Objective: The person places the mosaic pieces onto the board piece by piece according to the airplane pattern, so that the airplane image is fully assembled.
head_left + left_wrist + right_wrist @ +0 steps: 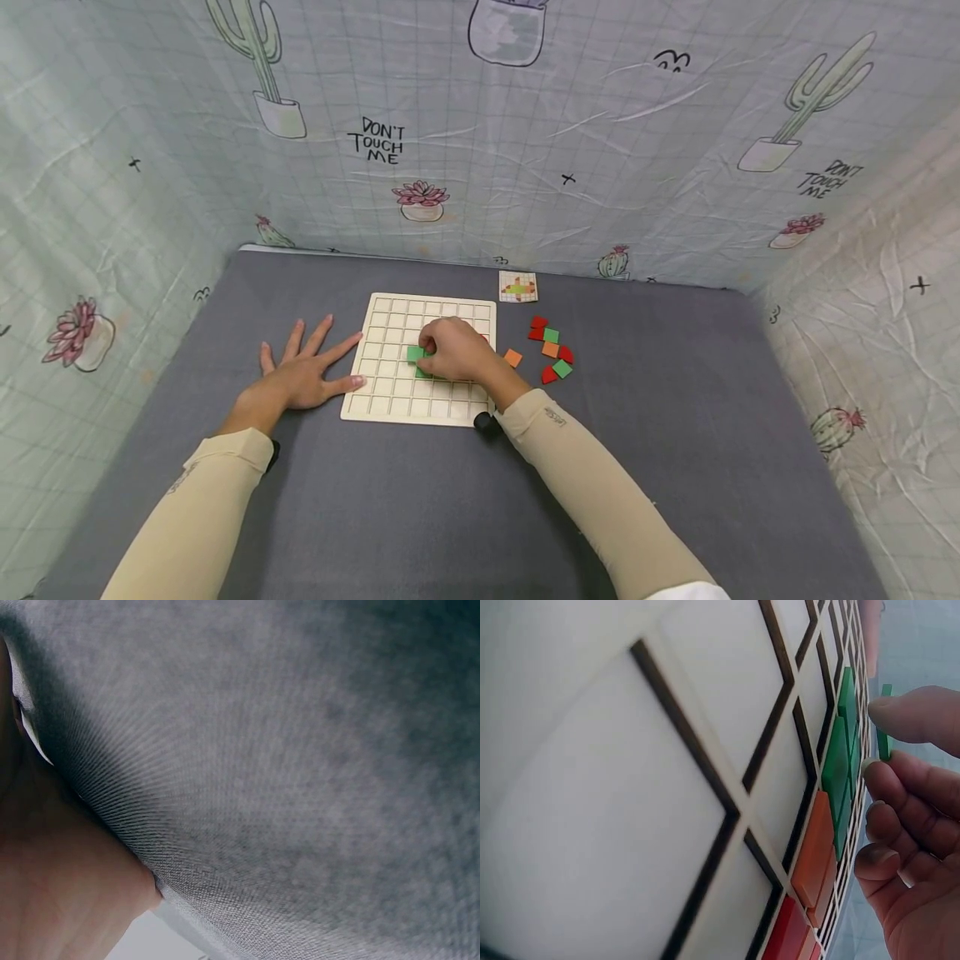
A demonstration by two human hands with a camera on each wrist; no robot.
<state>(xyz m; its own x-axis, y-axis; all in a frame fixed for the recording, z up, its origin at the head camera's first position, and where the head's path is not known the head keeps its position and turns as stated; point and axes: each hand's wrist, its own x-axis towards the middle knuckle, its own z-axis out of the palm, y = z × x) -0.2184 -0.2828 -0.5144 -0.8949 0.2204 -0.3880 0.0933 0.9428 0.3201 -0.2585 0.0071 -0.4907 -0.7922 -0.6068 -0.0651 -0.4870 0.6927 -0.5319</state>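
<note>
My right hand point(453, 350) is over the middle of a pale wooden grid board point(375, 406). In the right wrist view its thumb and index finger pinch a thin green tile point(886, 739), held just above the board. Beneath it, several green tiles point(836, 761) sit in the grid, with orange tiles point(814, 851) and red tiles point(784, 930) in line with them. In the head view the right hand hides most of these. My left hand point(303, 379) lies spread flat, its thumb and index fingertips at the board's left edge.
Right of the board lie loose tiles: an orange square point(512, 357), a green square point(551, 335), a red piece point(566, 355) and several others. A small pattern card point(518, 287) lies behind the board's right corner. A printed curtain point(465, 108) encloses the grey table point(375, 508).
</note>
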